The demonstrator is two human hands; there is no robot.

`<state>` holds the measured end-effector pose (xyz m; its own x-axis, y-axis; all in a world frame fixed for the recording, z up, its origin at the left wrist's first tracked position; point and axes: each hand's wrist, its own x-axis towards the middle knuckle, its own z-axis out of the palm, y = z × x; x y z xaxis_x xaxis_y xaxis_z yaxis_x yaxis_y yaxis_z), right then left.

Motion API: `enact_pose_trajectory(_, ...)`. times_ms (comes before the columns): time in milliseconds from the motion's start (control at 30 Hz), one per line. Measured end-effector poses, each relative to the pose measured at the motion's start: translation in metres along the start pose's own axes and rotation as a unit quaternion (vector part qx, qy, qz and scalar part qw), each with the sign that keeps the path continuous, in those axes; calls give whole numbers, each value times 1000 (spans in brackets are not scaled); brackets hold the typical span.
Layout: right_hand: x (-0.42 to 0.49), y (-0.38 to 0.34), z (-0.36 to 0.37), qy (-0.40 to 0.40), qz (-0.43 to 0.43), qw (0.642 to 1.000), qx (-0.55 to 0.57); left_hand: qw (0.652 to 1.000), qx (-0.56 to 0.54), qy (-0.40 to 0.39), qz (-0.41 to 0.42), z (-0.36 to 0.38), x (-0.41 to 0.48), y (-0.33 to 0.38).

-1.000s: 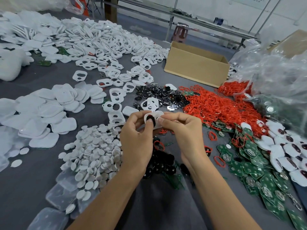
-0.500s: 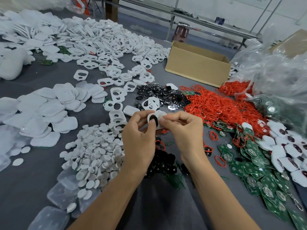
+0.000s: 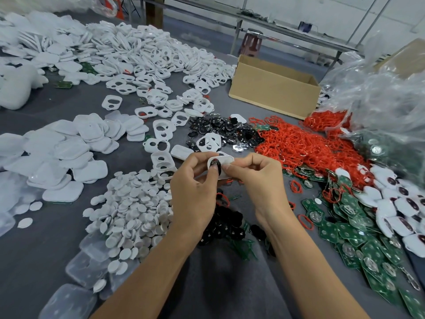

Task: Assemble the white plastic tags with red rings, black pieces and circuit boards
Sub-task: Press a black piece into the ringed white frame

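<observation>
Both hands hold one white plastic tag [image 3: 226,161] above the grey table, just in front of me. A black oval piece [image 3: 216,164] sits in the tag's opening, and the thumb of my left hand [image 3: 194,194] presses on it. My right hand [image 3: 255,180] pinches the tag's right end. Behind the hands lie loose black pieces [image 3: 220,130], a heap of red rings [image 3: 299,146] and, to the right, green circuit boards [image 3: 351,226]. More black pieces [image 3: 227,223] lie under my wrists.
White tag frames [image 3: 161,61] cover the far left of the table [image 3: 69,107]. White covers [image 3: 59,153] and white discs [image 3: 131,210] lie at the left, clear cases [image 3: 85,270] near the front edge. A cardboard box [image 3: 273,88] stands behind; finished tags [image 3: 400,203] and plastic bags [image 3: 379,100] sit at the right.
The hands and tag stay in nearly the same place. My left thumb has shifted onto the black piece in the tag's opening.
</observation>
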<state>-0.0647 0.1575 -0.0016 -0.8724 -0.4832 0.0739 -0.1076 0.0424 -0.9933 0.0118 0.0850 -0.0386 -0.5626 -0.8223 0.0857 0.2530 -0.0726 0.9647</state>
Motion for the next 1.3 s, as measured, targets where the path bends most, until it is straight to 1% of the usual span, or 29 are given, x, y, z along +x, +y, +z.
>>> enact_pose_trajectory(200,2,-1,-4,-18,15,999,24,999,-26,-19,-15,-1,0,4)
enact_pose_trajectory(400,5,-1,-3,-83,0,996,-38,998,-33,-30,-39,-2,-1,7)
enact_pose_trajectory(467,6,-1,-6,-108,11,993,-34,997,-42,-25,-53,-3,0,7)
enact_pose_trajectory(567,9,-3,-14,-152,30,988,-24,992,-86,-27,-84,-3,0,10)
enact_pose_trajectory(700,9,-5,-20,-184,43,982,-7,992,-91,-29,-88,-4,1,11)
enact_pose_trajectory(933,11,-2,-17,-148,24,987,-61,992,-75,-52,-88,-4,-1,8)
enact_pose_trajectory(1200,13,-2,-17,-138,47,988,-56,988,-81,-69,-113,-5,0,8)
enact_pose_trajectory(1300,17,-3,-23,-134,57,989,-35,980,-108,-110,-128,-4,0,11)
